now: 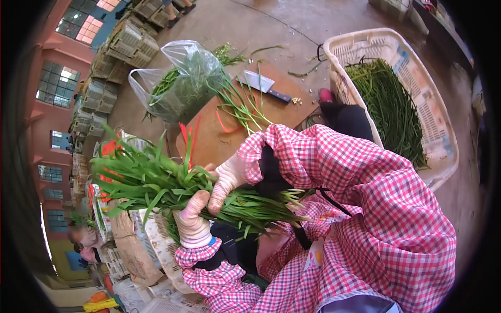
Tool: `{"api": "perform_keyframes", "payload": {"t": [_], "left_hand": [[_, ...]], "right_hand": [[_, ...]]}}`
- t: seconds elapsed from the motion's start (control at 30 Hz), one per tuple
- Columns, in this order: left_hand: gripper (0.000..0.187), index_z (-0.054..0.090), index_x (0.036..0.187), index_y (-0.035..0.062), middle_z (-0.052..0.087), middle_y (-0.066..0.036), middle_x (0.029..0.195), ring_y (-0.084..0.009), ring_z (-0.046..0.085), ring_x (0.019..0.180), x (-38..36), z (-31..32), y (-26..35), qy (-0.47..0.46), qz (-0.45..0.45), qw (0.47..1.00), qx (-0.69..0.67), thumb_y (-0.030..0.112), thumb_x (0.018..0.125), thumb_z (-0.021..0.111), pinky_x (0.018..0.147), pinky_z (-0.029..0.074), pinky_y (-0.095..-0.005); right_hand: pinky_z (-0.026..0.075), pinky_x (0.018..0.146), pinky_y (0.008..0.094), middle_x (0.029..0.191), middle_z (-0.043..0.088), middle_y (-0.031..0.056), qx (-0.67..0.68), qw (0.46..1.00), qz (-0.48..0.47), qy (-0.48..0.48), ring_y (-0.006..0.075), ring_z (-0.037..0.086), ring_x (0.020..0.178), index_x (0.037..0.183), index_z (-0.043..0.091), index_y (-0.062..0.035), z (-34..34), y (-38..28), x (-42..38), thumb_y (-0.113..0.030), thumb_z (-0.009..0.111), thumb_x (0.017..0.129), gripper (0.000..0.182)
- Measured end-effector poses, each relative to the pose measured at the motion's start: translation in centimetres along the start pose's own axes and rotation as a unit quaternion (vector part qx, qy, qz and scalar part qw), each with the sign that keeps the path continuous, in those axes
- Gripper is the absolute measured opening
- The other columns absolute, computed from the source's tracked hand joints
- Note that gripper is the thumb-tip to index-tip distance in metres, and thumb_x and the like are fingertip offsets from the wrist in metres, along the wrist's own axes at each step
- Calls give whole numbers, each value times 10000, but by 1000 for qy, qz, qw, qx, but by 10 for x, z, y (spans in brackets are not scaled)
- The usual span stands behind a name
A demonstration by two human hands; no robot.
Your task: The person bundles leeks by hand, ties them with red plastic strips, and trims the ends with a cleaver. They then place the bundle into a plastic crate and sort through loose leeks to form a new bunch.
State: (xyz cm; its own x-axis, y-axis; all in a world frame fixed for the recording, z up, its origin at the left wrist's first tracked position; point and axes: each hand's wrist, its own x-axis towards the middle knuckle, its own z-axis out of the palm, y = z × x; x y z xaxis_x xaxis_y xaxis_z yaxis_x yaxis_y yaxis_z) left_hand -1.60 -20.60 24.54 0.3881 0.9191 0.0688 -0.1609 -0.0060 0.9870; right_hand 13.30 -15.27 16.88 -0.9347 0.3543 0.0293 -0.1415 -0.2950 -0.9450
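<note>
Both of my hands, in dirty whitish gloves, are closed around a thick bunch of garlic chives (151, 177). The leafy tops spread to the left, and the pale cut ends point right towards my lap. My left hand (194, 219) grips from below, its thumb across the leaves. My right hand (228, 180) holds from above, close beside the left thumb. Red strips (189, 146) stick up behind the bunch. Beyond lies a brown round board (214, 138) with loose green stems (242, 107) and a cleaver (258, 82) with a black handle.
A clear plastic bag (190, 78) of greens stands at the board's far edge. To the right is a large white plastic basket (443, 141) holding long green leaves (389, 107). Stacked crates (133, 41) line the left side. Scraps lie on the concrete floor (271, 26).
</note>
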Motion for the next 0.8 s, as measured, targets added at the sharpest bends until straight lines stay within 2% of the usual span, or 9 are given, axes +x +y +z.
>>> {"api": "perform_keyframes", "payload": {"t": [0.07,0.13,0.17,0.2,0.33,0.4,0.53,0.7,0.8], "left_hand": [[507,475,1203,-14,579,-126,1083,-263,578,943,-3,-4,-14,77,25,982,-171,7,718,619,898,457,-408],[464,493,1159,-21,579,-107,1026,-252,577,941,-11,-29,-7,130,-19,965,-227,15,720,638,877,475,-419],[401,510,1119,-25,586,-120,1024,-261,583,942,-20,-43,0,225,-52,959,-163,61,750,642,858,487,-437],[361,534,1093,-25,592,-162,1080,-290,590,952,-27,-70,-6,225,5,947,-230,160,798,631,860,485,-467],[419,559,1091,-13,595,-169,1113,-301,589,970,-57,-101,9,346,4,926,-153,324,844,581,873,474,-470],[451,562,1094,-10,598,-161,1112,-300,587,974,-64,-107,12,376,-5,914,-151,368,850,570,876,472,-464],[518,560,1116,0,596,-158,1120,-308,580,985,-77,-112,2,497,2,856,-140,436,836,585,889,462,-463],[536,560,1131,15,593,-147,1133,-304,564,1021,-86,-113,-6,529,9,831,-174,439,810,628,901,452,-471],[501,573,1111,31,600,-134,1123,-283,574,998,-89,-106,-5,539,16,824,-175,431,813,627,890,460,-454]], "right_hand": [[520,747,341,959,660,104,-84,996,26,20,203,633,858,1133,582,-15,-4,-1,-7,-342,712,769,506],[479,844,358,1050,641,111,-100,987,-15,127,222,602,967,1154,573,-5,-22,35,-23,-463,660,781,597],[468,856,365,1072,631,113,-119,974,-4,192,222,591,988,1145,579,-12,-32,49,-38,-475,638,792,585],[456,868,372,1094,621,116,-137,957,5,254,222,580,1009,1136,584,-20,-40,60,-57,-487,615,803,575],[469,815,353,949,666,100,-269,840,112,458,231,621,892,1045,636,-48,-56,98,-127,-382,593,814,409],[482,763,317,846,671,60,-166,844,48,508,178,625,792,1013,643,-33,-48,114,-147,-287,590,822,322],[479,736,283,828,653,4,4,877,45,479,100,581,763,1009,641,-19,-3,89,-159,-181,606,850,229],[474,822,292,913,671,66,-22,930,38,366,113,594,879,1015,643,-13,51,53,-144,-166,584,864,223],[506,752,303,850,686,61,-92,942,30,321,151,644,795,1062,635,-35,69,40,-124,-172,577,875,239]]}}
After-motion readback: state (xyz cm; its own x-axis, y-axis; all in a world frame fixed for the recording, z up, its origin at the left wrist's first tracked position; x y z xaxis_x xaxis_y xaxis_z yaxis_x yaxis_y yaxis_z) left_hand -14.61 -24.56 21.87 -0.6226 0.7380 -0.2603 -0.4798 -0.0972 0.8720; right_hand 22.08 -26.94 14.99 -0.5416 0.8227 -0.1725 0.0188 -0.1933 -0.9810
